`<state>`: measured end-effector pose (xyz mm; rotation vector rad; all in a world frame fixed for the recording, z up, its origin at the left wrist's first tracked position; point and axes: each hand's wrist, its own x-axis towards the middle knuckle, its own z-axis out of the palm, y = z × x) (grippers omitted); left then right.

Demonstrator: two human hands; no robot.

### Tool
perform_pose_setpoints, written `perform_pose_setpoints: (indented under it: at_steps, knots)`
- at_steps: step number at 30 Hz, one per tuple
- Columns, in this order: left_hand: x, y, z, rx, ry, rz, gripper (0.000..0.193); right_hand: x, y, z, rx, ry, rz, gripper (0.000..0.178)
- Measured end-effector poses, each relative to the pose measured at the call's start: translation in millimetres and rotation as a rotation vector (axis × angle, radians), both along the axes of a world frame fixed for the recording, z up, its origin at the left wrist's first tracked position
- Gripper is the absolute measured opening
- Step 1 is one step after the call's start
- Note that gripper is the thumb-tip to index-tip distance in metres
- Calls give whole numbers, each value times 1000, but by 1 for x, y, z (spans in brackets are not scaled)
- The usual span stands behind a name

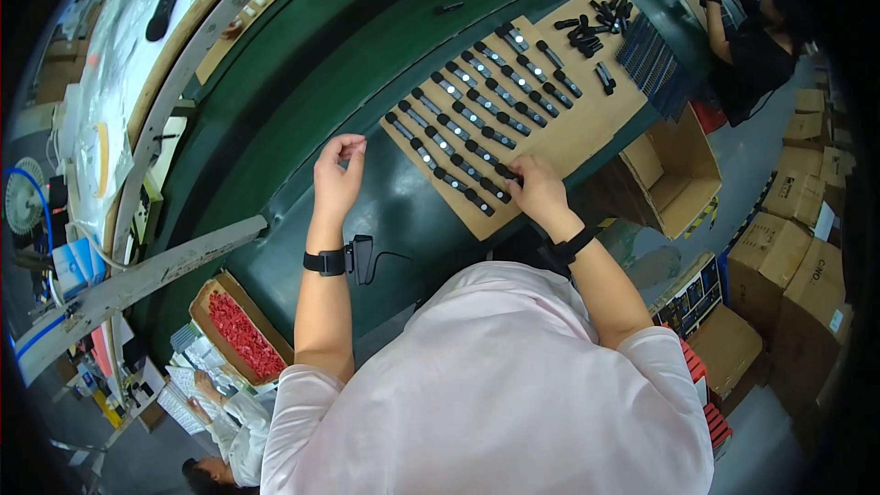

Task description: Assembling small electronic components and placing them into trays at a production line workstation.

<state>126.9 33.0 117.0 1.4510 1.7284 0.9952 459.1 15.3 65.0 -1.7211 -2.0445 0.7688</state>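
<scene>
Rows of small dark cylinders with grey middles and pale round spots (pixel 469 115), looking like pocket flashlights, lie on a brown cardboard sheet (pixel 596 115). At the near right edge of these rows, my right hand (pixel 541 191) has its fingers closed on the black end of one flashlight-like cylinder (pixel 506 171). Part of that piece is hidden by the fingertips. My left hand (pixel 339 176) hovers over the green table, left of the cardboard. Its fingers are loosely bent, the thumb stands apart, and nothing shows between them.
A pile of loose black pieces (pixel 587 35) and a dark slotted rack (pixel 649 60) occupy the sheet's far right. An open carton (pixel 683 170) stands at the right. A box of red pieces (pixel 246 335) sits lower left. Co-workers (pixel 761 37) work at far right and lower left.
</scene>
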Motion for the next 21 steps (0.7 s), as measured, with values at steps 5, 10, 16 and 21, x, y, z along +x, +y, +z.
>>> perform_pose_setpoints:
  at_steps: [5, 10, 16, 21]
  knots:
    - [7, -12, -36, -52, -74, 97, 15, 21, 20, 5, -4, 52, -38, 19]
    - [9, -44, -53, -116, -129, 234, 14, 91, 80, -10, -38, 20, -207, 20]
    - [18, -77, -46, -113, -108, 363, 13, 172, 157, -48, 45, -179, -305, 22]
    - [36, -92, -34, -122, -111, 469, 13, 168, 181, -47, 20, -314, -204, 23]
